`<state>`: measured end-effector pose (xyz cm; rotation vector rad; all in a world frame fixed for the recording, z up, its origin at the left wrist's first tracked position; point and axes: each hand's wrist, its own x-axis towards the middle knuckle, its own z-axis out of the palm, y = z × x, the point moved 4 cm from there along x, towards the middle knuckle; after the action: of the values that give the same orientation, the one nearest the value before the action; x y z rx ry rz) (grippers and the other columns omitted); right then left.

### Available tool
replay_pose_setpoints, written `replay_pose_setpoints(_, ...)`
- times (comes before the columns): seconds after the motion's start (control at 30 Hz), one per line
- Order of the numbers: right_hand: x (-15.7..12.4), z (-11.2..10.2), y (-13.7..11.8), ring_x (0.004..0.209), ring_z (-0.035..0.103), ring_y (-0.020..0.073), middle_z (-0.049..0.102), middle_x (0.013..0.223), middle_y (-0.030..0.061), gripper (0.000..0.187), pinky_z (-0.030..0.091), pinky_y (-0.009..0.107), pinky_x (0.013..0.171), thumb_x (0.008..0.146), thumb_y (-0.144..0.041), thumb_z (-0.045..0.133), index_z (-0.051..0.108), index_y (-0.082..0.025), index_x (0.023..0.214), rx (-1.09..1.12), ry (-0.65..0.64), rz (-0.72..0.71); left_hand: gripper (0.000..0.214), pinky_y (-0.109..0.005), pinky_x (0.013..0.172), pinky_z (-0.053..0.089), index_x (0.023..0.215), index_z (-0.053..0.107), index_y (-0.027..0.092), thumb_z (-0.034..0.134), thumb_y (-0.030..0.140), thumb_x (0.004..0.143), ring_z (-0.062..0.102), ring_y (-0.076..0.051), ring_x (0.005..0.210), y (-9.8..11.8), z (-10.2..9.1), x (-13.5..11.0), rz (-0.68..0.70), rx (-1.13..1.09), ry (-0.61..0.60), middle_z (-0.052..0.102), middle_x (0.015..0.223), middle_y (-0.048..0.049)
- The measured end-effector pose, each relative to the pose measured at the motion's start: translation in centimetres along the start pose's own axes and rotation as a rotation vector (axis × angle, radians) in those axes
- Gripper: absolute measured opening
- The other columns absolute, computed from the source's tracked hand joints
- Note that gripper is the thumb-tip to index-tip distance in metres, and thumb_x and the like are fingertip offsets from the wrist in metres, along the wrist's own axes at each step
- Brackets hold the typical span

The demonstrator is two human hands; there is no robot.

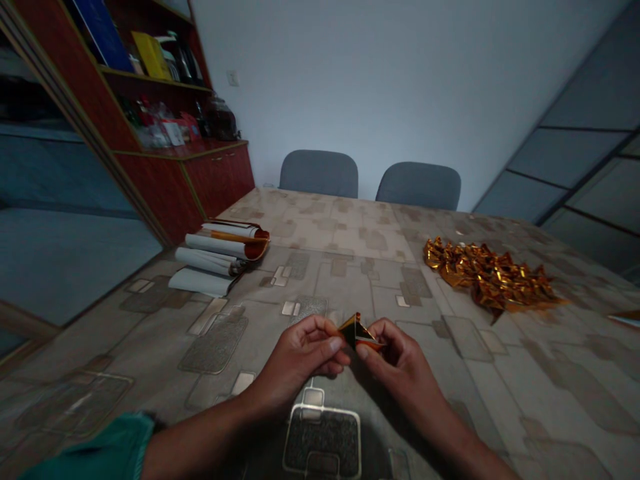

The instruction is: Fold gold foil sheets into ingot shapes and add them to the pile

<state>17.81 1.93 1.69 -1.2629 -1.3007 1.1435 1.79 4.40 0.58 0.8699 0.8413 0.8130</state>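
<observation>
**Holding folded gold paper [354,333] in both hands, over near side of table [350,283]**

Gripping the paper's left edge between thumb and fingers of the left hand [317,347]. Gripping its right side the same way with the right hand [400,353]. Both pinching, neither free. Peaked at the top, shiny dark gold on the front, orange along the lower right edge. Can't tell the exact folds, too small and partly behind fingers.

Out to the right, farther back: bunched pile of gold foil pieces [480,273], pointy, lying close together. Beyond that, at the right edge of view: part of a gold-edged sheet [627,319].

Back left: stack of curled paper sheets [215,257], pale outside, orange inside the bend.

Behind the table: two grey chairs [320,173], near a plain wall [380,80]. Far left: red-brown cabinet [220,177] with loaded shelves. On the left arm: green sleeve [100,453].
</observation>
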Motion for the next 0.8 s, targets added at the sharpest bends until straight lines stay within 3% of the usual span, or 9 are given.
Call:
replay_pose_setpoints(0.4,-0.7,1.1,-0.7,0.059,0.048,0.0150,0.056,0.066,-0.0020,0.016,0.036,0.027,0.054,0.086,-0.031,0.062,0.052,-0.023,0.075,-0.148,0.035,-0.088,0.040,-0.019,0.057,0.046,0.083,0.062,0.015,0.089,0.041,0.068,0.063,-0.010,0.058,-1.2,0.3,0.1,-0.017,-0.106,0.043,0.070,0.065,-0.0005)
replay_pose_setpoints(0.8,-1.1,1.5,-0.9,0.054,0.048,0.0132,0.049,0.061,-0.0044,0.019,0.036,0.025,0.050,0.086,-0.031,0.058,0.048,-0.023,0.072,-0.328,0.043,-0.228,0.042,-0.019,0.052,0.041,0.076,0.067,0.014,0.090,0.047,0.063,0.052,-0.007,0.051,-1.1,0.5,0.1,0.010,-0.065,0.015,0.065,0.060,0.0017)
